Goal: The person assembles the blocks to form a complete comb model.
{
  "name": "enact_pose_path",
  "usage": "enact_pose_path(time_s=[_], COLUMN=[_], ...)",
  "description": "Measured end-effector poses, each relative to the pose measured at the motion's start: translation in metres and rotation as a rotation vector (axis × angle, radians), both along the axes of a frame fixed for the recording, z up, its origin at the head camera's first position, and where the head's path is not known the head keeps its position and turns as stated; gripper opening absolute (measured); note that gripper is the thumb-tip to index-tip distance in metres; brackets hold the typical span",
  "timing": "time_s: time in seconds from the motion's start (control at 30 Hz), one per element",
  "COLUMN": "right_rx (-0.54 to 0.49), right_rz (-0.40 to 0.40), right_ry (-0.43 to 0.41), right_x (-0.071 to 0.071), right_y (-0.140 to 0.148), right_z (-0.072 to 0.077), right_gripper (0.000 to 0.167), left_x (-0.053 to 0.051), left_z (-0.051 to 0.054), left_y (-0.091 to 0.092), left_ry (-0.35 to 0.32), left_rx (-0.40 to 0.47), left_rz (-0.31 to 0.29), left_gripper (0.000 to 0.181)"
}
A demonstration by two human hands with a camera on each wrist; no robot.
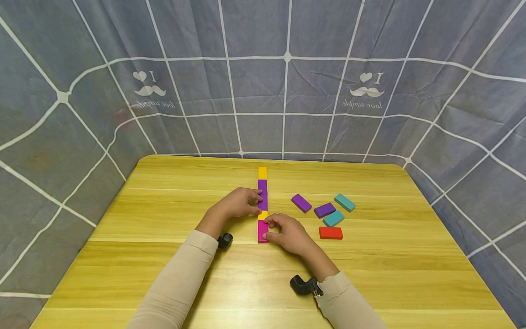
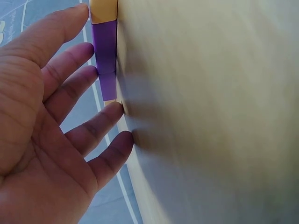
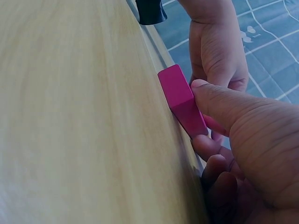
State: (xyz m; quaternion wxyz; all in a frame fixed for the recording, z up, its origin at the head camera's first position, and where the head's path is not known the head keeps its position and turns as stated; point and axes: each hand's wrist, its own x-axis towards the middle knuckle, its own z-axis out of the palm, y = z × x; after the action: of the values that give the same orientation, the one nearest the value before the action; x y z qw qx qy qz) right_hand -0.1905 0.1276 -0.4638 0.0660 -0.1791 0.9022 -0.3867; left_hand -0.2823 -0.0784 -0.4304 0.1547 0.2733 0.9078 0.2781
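A straight row of flat blocks runs away from me. From near to far come a magenta block (image 1: pixel 262 231), a yellow block (image 1: pixel 264 214), two purple blocks (image 2: pixel 105 49) end to end, and another yellow block (image 1: pixel 262 172). My left hand (image 1: pixel 239 203) is at the row's left side, its relaxed fingertips against or close to the purple blocks and its thumb near the nearer yellow one. On the right side, my right hand (image 1: pixel 289 233) touches the magenta block with thumb and index fingertip, both along the same long side; nothing is gripped.
To the right lie two loose purple blocks (image 1: pixel 301 203), two teal blocks (image 1: pixel 344 202) and a red block (image 1: pixel 330 233). All rest on a wooden table (image 1: pixel 164 219). A grey curtain (image 1: pixel 263 91) with white lines hangs behind and around it.
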Motion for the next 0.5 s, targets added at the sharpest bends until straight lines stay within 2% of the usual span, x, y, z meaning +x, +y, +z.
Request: enact_pose_path(time_s=[0.5], right_rx=[-0.164], right_rz=[-0.02], right_ry=[-0.123], right_x=[-0.004], right_y=[0.0039], right_z=[-0.0009], right_gripper=[0.026], left_x=[0.0067], left_z=[-0.0002], left_y=[-0.0007], left_ry=[0.025], left_rx=[0.031], left_rz=[-0.05], left_gripper=[0.044])
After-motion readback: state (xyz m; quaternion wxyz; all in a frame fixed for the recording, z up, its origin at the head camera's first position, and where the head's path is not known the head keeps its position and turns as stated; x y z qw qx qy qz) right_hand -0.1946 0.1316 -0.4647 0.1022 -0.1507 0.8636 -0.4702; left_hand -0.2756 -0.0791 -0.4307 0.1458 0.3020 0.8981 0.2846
